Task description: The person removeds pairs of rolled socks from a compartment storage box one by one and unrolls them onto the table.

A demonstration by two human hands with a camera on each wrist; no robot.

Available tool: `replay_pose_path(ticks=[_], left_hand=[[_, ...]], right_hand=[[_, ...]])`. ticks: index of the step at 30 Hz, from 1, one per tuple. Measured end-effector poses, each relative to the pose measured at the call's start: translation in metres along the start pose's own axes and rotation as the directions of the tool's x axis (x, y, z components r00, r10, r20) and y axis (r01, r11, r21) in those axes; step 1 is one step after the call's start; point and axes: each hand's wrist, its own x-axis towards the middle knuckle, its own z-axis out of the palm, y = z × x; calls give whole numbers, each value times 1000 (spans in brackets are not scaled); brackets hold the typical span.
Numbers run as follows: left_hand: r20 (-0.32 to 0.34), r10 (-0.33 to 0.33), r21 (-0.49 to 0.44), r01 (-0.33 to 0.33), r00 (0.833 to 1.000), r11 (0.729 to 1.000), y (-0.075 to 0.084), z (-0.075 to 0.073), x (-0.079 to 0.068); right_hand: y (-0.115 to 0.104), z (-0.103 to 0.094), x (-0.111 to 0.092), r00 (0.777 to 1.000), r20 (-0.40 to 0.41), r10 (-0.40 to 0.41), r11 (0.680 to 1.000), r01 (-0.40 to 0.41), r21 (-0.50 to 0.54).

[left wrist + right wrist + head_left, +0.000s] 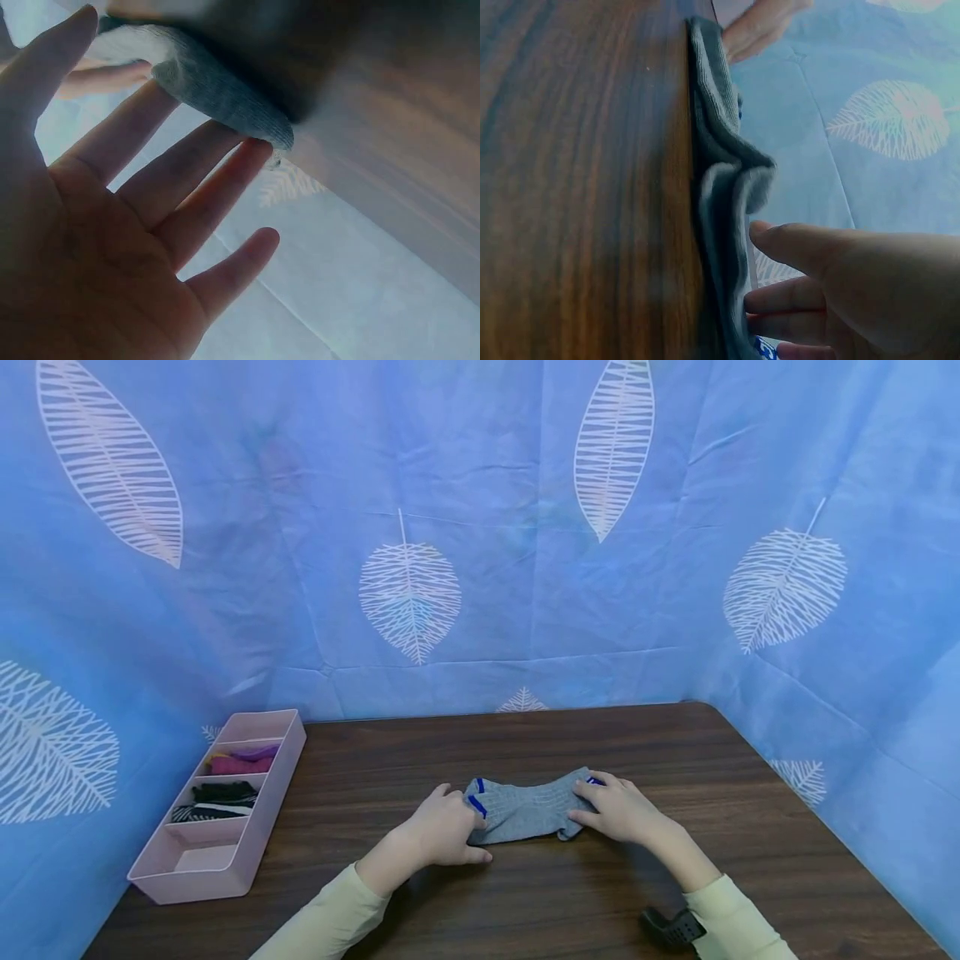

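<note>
A pair of grey ribbed socks with blue bands lies stretched sideways on the dark wooden table. My left hand rests at its left end, by the blue cuff bands. In the left wrist view the fingers of this hand are spread and fairly straight, the fingertips right at the grey fabric. At the other end my right hand touches the socks with its fingertips, partly covering a blue patch there. The right wrist view shows the thumb apart from the fingers, beside the loosely folded, wavy edge of the fabric.
To the left stands a pink divided box. Its compartments hold folded pink and purple socks and dark and striped ones; the front one shows a bare floor. A blue leaf-patterned curtain hangs behind the wooden table.
</note>
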Motion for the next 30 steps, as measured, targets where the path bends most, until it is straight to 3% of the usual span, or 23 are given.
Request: replay_pose_path(ticks=[6, 9, 14, 18, 23, 30], left_hand=[[4, 117, 13, -117, 993, 993, 11, 2, -16], [-26, 186, -8, -186, 982, 982, 17, 4, -24], [-99, 326, -14, -329, 940, 944, 31, 6, -37], [-115, 414, -5, -417, 903, 909, 43, 6, -42], [-76, 436, -1, -438, 897, 899, 53, 3, -43], [3, 430, -89, -428, 903, 899, 62, -4, -30]], right_hand=[[-2, -1, 8, 1000, 7, -21, 1000, 21, 13], [-3, -1, 12, 1000, 6, -23, 999, 23, 28], [-8, -2, 17, 999, 7, -38, 999, 38, 17], [-10, 0, 19, 999, 42, -24, 999, 23, 30], [-10, 1, 19, 997, 80, -11, 999, 7, 44], [-3, 0, 19, 995, 56, -86, 996, 85, 17]])
